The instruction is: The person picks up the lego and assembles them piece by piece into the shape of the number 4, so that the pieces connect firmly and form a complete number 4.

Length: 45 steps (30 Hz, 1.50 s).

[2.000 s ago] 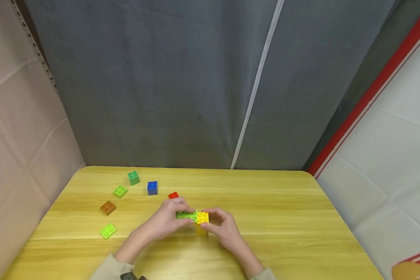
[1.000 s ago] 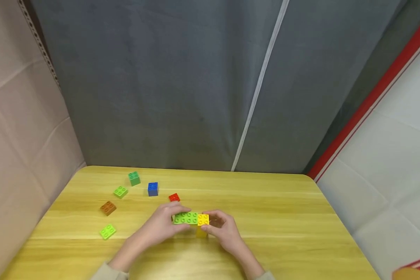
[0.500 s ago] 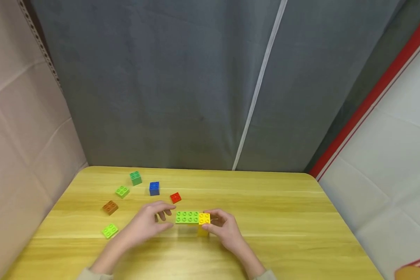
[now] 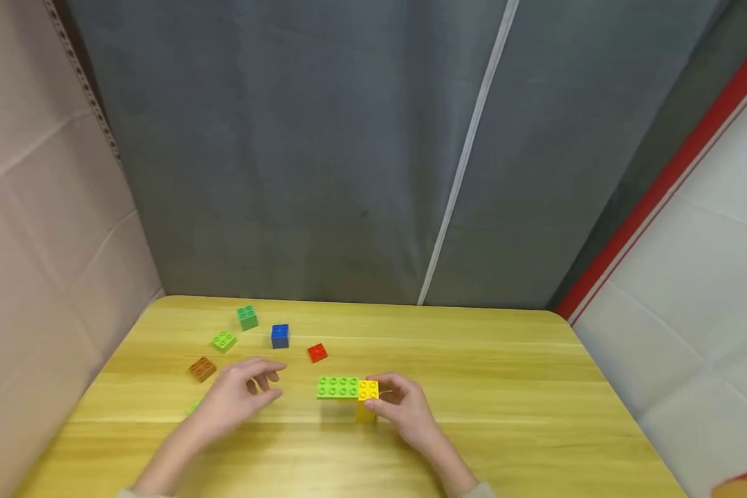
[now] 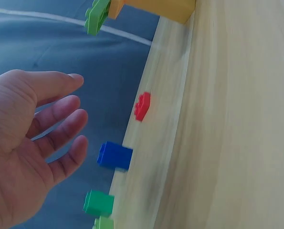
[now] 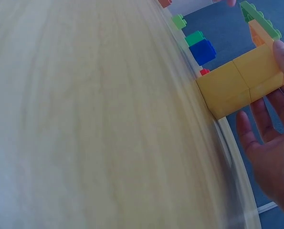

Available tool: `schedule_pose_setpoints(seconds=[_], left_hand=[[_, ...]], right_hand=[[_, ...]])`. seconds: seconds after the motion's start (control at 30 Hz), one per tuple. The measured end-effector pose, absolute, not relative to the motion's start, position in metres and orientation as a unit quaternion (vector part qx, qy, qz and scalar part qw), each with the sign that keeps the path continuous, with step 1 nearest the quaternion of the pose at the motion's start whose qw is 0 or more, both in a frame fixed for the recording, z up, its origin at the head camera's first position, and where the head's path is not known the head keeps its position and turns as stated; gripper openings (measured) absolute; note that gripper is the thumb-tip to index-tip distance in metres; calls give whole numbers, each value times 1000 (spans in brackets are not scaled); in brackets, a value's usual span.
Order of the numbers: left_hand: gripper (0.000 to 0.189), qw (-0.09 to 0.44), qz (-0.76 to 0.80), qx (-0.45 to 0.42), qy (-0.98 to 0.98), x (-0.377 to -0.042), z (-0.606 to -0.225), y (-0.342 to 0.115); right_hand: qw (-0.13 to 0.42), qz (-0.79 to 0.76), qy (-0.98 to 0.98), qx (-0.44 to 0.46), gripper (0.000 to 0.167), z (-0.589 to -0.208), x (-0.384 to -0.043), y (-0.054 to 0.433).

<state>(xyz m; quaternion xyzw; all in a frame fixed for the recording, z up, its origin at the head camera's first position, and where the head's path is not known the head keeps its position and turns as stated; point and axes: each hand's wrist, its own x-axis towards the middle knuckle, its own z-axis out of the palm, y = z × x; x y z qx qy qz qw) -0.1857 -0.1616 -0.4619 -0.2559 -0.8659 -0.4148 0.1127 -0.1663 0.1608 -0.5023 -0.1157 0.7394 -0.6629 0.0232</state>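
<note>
Yellow stack, green plate beside its top, lower centre in head view; right hand pinches stack, left hand apart, holding nothing. Left wrist: red brick mid-frame; next move likely calls for left grasp. Right wrist: stack upper right, step seemingly steadying.

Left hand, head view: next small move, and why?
Probably reach the left hand forward and to the right to pinch the small red plastic brick. That hand is empty, the brick lies loose near its fingertips, and the right hand is holding the yellow plastic brick stack.
</note>
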Motion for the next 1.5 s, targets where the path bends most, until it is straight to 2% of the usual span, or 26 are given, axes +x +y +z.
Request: schedule_pose_setpoints(seconds=[0.17, 0.5, 1.1, 1.37, 1.5], left_hand=[[37, 129, -415, -246, -866, -186, -468, -173], [35, 122, -421, -220, -872, -185, -477, -189], [37, 167, -395, -184, -884, -184, -482, -224], [34, 152, -398, -113, -898, -177, -482, -255], [34, 144, -397, -110, -900, -175, -484, -265]], right_hand=[[23, -660, 742, -115, 39, -504, -166, 162], [23, -659, 743, -113, 39, -503, -166, 162], [21, -657, 745, -112, 39, -499, -169, 164], [27, -656, 745, -120, 40, -501, -170, 162], [27, -657, 744, -118, 40, -502, -169, 162]])
